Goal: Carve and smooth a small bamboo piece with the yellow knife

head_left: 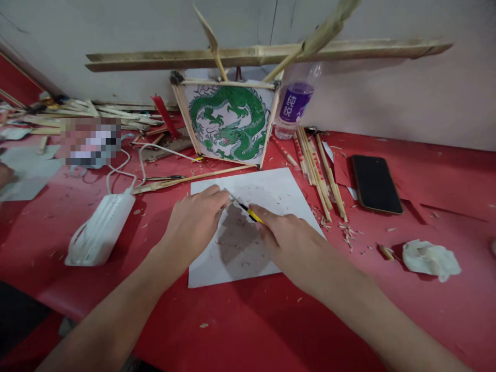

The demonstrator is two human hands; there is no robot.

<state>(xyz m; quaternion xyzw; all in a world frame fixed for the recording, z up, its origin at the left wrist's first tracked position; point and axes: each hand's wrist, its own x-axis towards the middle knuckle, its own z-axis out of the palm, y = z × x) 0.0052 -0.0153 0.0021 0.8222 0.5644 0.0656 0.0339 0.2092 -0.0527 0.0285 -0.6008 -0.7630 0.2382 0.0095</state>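
Observation:
My right hand [289, 238] grips a yellow utility knife [251, 212] whose blade points up and left toward my left hand. My left hand [194, 222] has its fingers pinched together at the blade tip, apparently on a thin sliver that is too small to make out. Both hands hover over a white sheet of paper [271, 191] dusted with shavings on the red table [251, 320]. Just behind the sheet stands a bamboo-framed lantern panel with a green dragon [228, 121].
A bundle of bamboo sticks [320, 168] lies right of the sheet, next to a black phone [375, 183]. A crumpled tissue [430, 258] sits at the right. A stack of white face masks [101, 230] lies at the left. A water bottle [292, 106] and long bamboo strips [263, 53] stand by the wall.

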